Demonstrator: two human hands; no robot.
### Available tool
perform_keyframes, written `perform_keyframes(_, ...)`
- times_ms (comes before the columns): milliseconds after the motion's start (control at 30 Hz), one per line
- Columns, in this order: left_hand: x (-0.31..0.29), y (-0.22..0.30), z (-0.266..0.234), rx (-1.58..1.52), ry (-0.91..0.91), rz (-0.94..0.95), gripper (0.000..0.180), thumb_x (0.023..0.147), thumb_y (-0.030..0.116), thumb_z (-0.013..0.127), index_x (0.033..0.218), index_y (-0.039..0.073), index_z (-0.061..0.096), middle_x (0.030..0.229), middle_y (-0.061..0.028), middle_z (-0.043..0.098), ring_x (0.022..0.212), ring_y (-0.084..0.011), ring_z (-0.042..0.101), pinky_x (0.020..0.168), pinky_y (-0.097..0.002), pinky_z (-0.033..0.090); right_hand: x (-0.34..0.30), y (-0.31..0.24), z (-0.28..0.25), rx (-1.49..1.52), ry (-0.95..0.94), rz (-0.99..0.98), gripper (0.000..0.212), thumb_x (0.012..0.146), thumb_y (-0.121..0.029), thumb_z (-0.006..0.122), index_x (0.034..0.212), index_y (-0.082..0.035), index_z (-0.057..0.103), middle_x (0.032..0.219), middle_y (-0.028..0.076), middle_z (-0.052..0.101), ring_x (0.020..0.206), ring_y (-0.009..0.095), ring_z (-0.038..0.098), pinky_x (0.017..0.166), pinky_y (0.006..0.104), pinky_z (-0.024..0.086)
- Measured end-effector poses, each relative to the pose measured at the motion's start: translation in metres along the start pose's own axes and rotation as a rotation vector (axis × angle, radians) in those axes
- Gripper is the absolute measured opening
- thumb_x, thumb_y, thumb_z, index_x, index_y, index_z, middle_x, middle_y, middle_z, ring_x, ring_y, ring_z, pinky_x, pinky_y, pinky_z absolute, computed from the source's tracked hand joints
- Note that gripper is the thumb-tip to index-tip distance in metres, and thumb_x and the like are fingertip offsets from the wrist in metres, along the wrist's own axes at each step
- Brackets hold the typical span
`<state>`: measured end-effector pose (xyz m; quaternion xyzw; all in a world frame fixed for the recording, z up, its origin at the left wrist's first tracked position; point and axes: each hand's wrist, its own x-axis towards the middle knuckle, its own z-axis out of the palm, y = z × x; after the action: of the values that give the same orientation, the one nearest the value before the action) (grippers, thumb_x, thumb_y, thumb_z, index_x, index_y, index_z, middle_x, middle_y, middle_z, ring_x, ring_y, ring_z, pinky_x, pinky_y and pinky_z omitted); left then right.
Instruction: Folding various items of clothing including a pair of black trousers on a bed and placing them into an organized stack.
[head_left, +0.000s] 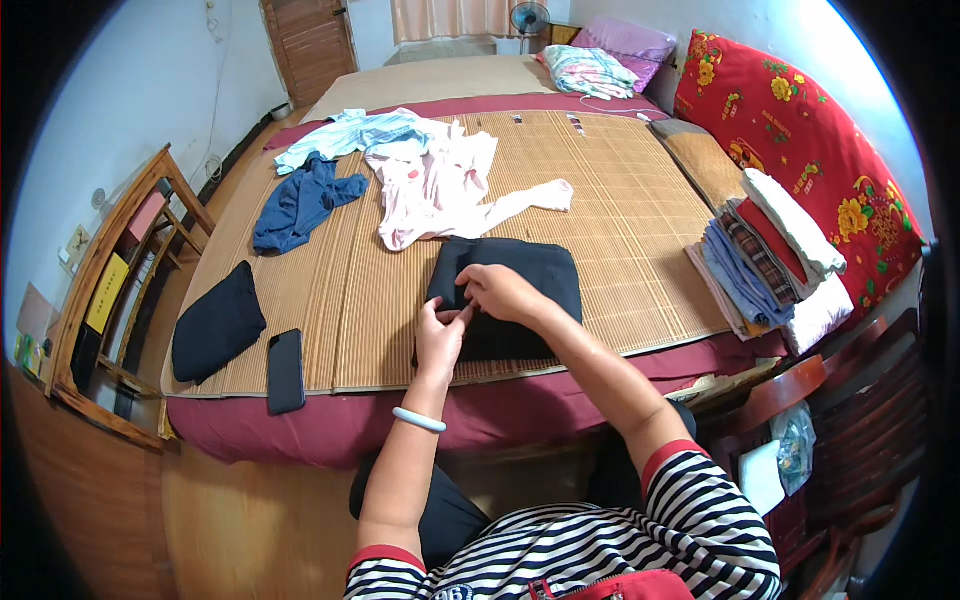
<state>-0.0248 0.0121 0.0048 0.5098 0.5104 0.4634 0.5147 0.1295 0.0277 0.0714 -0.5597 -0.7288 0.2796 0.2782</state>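
Note:
A black folded garment (535, 275) lies at the front edge of the bamboo mat, and both of my hands are over its left part. My left hand (438, 335), a pale bangle on its wrist, pinches the cloth near the left edge. Just above it, my right hand (498, 292) reaches across with bent fingers closed on the same cloth. The fingertips nearly meet, and they hide the exact spot they grip. Beyond the garment lie a pale pink long-sleeved garment (430, 190), a dark blue garment (305, 205) and a light blue one (345, 135), all loosely spread.
Another folded black garment (218, 325) and a dark phone (286, 370) lie left on the bamboo mat (620, 230). A stack of folded clothes (755, 260) stands right, by a red floral cushion (800, 130). A wooden chair (850, 430) is at the lower right.

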Motion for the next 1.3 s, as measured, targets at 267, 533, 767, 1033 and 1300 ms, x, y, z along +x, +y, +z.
perform_keyframes(267, -0.009, 0.003, 0.008, 0.482, 0.000, 0.183, 0.057, 0.085, 0.017, 0.073, 0.134, 0.000, 0.049, 0.073, -0.0032, 0.064, 0.066, -0.0163, 0.062, 0.065, -0.0331, 0.049, -0.015, 0.045, -0.037, -0.388, 0.125, -0.183, 0.043, 0.094, -0.031, 0.057, 0.129, -0.006, 0.056, 0.135, 0.018, 0.055, 0.126, 0.034, 0.051, 0.104, 0.0472, 0.041)
perform_keyframes(533, -0.013, 0.010, 0.016, 0.585, 0.021, 0.270, 0.043, 0.084, 0.013, 0.071, 0.123, 0.006, 0.054, 0.067, -0.0030, 0.060, 0.062, -0.0192, 0.061, 0.063, -0.0357, 0.049, -0.012, 0.096, -0.006, -0.656, 0.137, -0.060, 0.069, 0.097, -0.055, 0.042, 0.150, -0.012, 0.037, 0.155, 0.016, 0.036, 0.146, 0.031, 0.029, 0.120, 0.0479, 0.018)
perform_keyframes(767, -0.011, 0.014, -0.010, 0.483, -0.437, 0.209, 0.021, 0.089, 0.004, 0.065, 0.109, 0.003, 0.062, 0.067, 0.0026, 0.057, 0.058, -0.0060, 0.053, 0.053, -0.0231, 0.043, -0.037, 0.092, 0.004, -0.697, 0.131, -0.134, 0.075, 0.096, -0.061, 0.040, 0.150, -0.009, 0.037, 0.154, 0.019, 0.036, 0.145, 0.033, 0.031, 0.120, 0.0488, 0.017)
perform_keyframes(1033, -0.023, 0.050, -0.031, 0.321, -0.549, 0.003, 0.021, 0.094, 0.011, 0.063, 0.112, 0.001, 0.061, 0.076, -0.0005, 0.061, 0.062, -0.0057, 0.056, 0.055, -0.0207, 0.048, -0.075, 0.066, -0.015, -0.547, 0.028, -0.130, 0.077, 0.092, -0.057, 0.055, 0.146, -0.004, 0.040, 0.150, 0.025, 0.038, 0.144, 0.039, 0.030, 0.118, 0.0497, 0.021)
perform_keyframes(1300, -0.021, 0.041, -0.026, 0.444, -0.387, 0.107, 0.021, 0.094, 0.011, 0.062, 0.112, 0.002, 0.062, 0.078, -0.0018, 0.063, 0.062, -0.0066, 0.057, 0.055, -0.0217, 0.048, -0.131, -0.021, 0.017, -0.544, -0.007, -0.162, 0.084, 0.087, -0.054, 0.064, 0.139, 0.009, 0.042, 0.142, 0.032, 0.043, 0.137, 0.045, 0.038, 0.110, 0.0537, 0.036)
